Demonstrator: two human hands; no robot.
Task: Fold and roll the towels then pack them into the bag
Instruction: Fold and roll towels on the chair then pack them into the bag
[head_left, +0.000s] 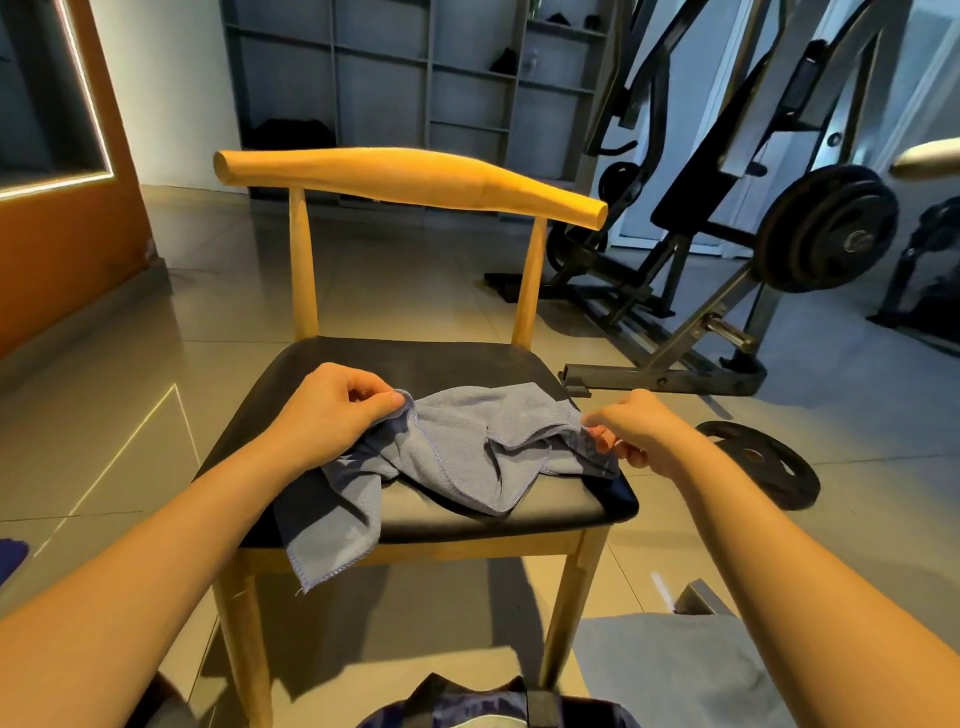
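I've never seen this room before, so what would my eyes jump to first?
The crumpled blue-grey towel on the black seat of the chair, in the middle, with the left hand and right hand each pinching an end. Behind at right stands a big weight machine, with a loose plate on the floor beside the chair.

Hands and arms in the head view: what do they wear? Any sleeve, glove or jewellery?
The left hand and right hand wear no gloves, and no ring shows. The left arm and right arm are bare to the picture's edge: no sleeve, watch or bracelet in view.
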